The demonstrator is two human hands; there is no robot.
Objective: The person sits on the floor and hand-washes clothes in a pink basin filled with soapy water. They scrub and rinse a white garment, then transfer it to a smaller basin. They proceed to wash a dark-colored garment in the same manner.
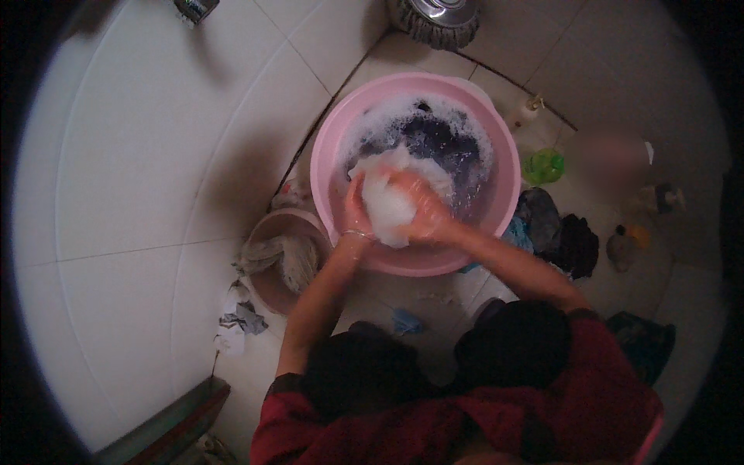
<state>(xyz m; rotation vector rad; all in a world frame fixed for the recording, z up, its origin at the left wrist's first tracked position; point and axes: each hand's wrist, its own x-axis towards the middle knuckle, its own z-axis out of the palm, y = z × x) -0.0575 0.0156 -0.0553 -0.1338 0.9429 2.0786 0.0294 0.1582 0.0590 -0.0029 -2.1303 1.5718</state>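
Observation:
A round pink plastic basin [510,174] stands on the tiled floor before me. Dark cloth [433,136] lies in its water, with white suds [363,125] around the edge. Over the near half of the basin, a wet, soapy white cloth [386,203] is bunched between my hands. My left hand [356,206] grips it from the left side. On the right, my right hand [427,206] presses against the bundle with curled fingers, slightly blurred. Part of the cloth spreads out beyond my fingers towards the dark fabric.
Left of the basin is a bucket [264,293] holding greyish cloth [285,258]. Dark garments [575,247] and a green plastic bottle [543,167] lie to the right. A round grey-stranded mop head [444,32] is in the far corner. The tiled wall [133,174] rises at left.

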